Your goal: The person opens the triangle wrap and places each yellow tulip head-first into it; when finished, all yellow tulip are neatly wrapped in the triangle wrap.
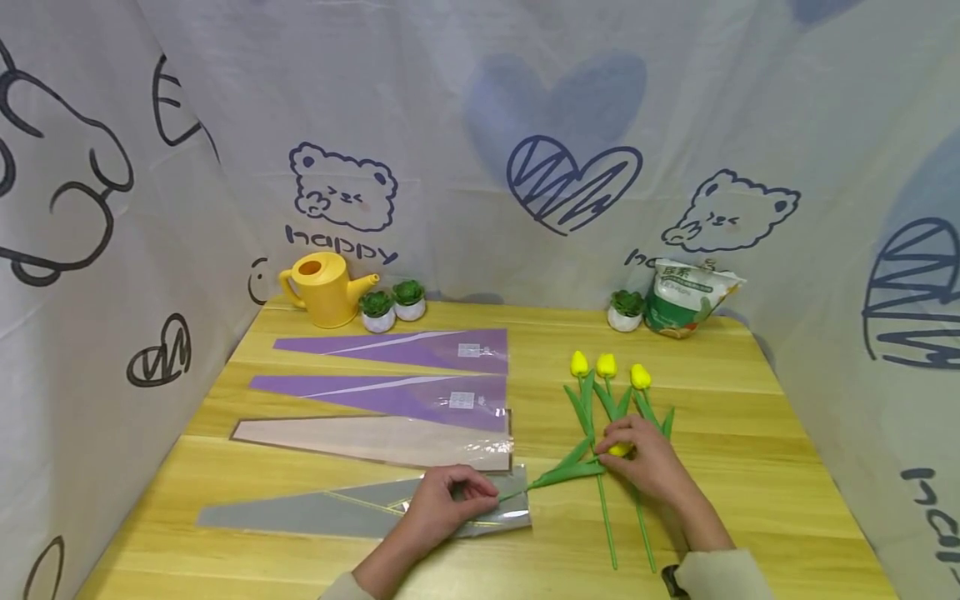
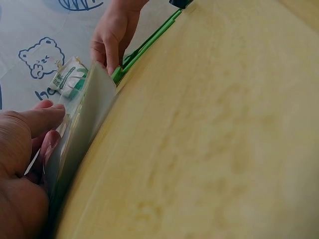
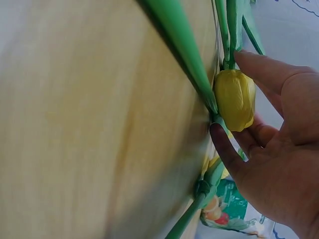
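My left hand (image 1: 480,497) pinches the open end of a grey-and-clear cone-shaped wrapping sleeve (image 1: 352,512) lying at the table's front. In the left wrist view its thumb and fingers (image 2: 42,119) lift the sleeve's top layer (image 2: 87,124). My right hand (image 1: 621,443) grips the bud of a yellow tulip (image 1: 619,451) that lies sideways. The tulip's green leaves and stem (image 1: 562,475) point left, and the stem tip reaches the sleeve's mouth. The right wrist view shows my fingers (image 3: 279,84) curled round the bud (image 3: 234,99).
Three more yellow tulips (image 1: 606,367) lie behind my right hand. Two purple sleeves (image 1: 405,350) and a pinkish one (image 1: 375,440) lie further back. A yellow watering can (image 1: 324,289), small potted plants (image 1: 377,308) and a green-white bag (image 1: 686,298) stand along the curtained far edge.
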The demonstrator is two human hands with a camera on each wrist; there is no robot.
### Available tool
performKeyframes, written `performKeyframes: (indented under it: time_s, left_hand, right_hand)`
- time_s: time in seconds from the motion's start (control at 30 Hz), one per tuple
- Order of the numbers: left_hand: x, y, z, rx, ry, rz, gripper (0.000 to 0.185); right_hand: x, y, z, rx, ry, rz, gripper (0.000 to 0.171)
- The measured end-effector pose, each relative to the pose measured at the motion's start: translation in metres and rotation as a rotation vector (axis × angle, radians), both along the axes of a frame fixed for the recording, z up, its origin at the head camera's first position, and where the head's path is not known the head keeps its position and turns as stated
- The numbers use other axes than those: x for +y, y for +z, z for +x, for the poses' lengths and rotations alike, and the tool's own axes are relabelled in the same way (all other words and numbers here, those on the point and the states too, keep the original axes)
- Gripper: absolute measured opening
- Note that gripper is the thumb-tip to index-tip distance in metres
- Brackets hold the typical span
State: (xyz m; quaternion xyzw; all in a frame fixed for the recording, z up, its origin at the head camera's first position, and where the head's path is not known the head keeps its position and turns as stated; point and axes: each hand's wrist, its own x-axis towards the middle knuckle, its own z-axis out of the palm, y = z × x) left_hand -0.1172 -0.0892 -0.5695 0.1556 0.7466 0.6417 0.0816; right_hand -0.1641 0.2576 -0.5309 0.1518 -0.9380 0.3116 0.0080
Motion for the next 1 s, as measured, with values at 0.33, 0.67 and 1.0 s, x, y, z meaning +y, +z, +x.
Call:
performKeyframes:
  time_s: [0.33,0.67,1.0]
  left_hand:
    - [-0.0005,0.0002,-0.0001,0.007,0.0,-0.007,0.011]
    - [-0.0004,-0.0006,0.0015,-0.002,-0.003,0.002,0.012]
    - [-0.0002,0.0003,0.0009,0.011,0.006,-0.008,0.012]
  right_hand:
    - [-0.0005,-0.0005,-0.0022,0.02,0.043,0.011,0.016]
    - [0.0017,0.0006,-0.0049,-0.004,0.104,0.033,0.015]
    - [0.0036,0.0034,-0.007,0.018,0.172,0.065,0.014]
